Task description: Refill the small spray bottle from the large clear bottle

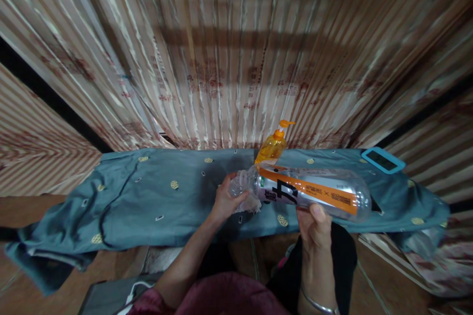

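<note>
Above the cloth-draped counter [148,196], a clear plastic bottle [306,192] with an orange label lay sideways in the air. The right hand [314,228] gripped its body from below; the left hand [227,201] clasped crumpled clear wrapping [242,187] at its neck. Just behind stood an orange pump bottle [271,147], and a blue-cased phone [382,159] lay far right.

Bottle [314,192]: clear glossy plastic, smooth, with a printed orange and white film label. Pump dispenser [273,147]: translucent amber plastic, shiny. Wad [246,192] at the bottle's neck: thin crinkled clear plastic. Worktop cover [155,196]: matt blue-grey woven cloth with embroidered dots. Curtain [229,58]: satiny, pleated fabric. Bangle [318,304]: polished metal.
</note>
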Tool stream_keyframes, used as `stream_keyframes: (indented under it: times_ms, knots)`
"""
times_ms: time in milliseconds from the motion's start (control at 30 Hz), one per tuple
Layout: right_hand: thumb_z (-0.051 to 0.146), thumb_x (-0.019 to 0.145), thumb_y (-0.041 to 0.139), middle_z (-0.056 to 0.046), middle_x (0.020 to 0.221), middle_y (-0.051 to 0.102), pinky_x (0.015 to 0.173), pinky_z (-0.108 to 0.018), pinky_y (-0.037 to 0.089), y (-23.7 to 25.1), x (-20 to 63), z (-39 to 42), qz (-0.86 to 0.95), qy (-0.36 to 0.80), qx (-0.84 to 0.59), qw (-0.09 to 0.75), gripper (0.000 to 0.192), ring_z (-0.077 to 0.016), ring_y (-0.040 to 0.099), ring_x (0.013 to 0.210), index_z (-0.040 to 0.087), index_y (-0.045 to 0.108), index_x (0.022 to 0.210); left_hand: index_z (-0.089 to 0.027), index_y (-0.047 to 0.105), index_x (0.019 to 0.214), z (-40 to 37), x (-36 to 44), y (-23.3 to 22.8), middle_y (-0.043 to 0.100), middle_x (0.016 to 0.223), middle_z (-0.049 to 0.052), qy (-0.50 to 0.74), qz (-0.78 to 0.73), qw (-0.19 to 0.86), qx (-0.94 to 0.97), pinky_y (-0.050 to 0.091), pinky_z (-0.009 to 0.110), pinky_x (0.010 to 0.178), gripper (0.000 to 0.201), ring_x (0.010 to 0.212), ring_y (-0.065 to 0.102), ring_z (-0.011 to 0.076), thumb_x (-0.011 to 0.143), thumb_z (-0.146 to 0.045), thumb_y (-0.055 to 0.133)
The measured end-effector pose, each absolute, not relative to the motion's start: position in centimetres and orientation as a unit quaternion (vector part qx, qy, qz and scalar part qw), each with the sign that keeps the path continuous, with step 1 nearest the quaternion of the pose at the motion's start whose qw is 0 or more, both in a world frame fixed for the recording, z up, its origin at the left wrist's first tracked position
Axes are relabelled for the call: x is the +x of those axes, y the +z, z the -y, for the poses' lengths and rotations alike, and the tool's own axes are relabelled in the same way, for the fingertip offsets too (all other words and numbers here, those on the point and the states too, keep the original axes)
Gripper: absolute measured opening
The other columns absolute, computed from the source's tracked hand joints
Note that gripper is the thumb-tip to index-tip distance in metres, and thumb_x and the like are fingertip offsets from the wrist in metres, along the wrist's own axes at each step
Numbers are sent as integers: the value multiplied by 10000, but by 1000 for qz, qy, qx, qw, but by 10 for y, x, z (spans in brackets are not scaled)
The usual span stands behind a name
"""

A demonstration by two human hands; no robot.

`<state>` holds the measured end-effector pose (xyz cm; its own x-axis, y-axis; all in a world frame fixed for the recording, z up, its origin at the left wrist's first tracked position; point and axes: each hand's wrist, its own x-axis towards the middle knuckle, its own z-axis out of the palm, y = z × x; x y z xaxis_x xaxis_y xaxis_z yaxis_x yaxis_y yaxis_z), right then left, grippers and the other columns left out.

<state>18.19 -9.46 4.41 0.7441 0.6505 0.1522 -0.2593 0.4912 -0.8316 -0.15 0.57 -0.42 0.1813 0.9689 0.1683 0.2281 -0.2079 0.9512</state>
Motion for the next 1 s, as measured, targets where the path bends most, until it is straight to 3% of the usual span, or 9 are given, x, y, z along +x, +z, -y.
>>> stream_keyframes:
  times_ms: [367,733,1000]
  knots:
    - [458,593,838,8,927,757,946,-458,571,43,184,94,248,263,-429,828,375,-243,716,986,273,714,895,-186,605,1182,-5,-3,-2,747,1151,63,433,-453,419,657,571,383,965,526,1052,726,239,695,-237,796]
    - [410,576,808,-32,976,740,1091,-557,441,38,184,94,220,251,-450,829,437,-279,670,1060,245,699,967,-194,607,1201,-5,-3,-7,742,1170,69,447,-450,418,650,557,382,972,551,1059,717,242,687,-222,803]
    - [409,583,804,-43,962,753,1070,-569,463,43,182,94,242,249,-443,826,415,-302,682,1077,237,713,949,-187,599,1195,-6,-2,-8,736,1170,67,439,-452,426,649,563,374,953,535,1044,717,237,697,-237,790]
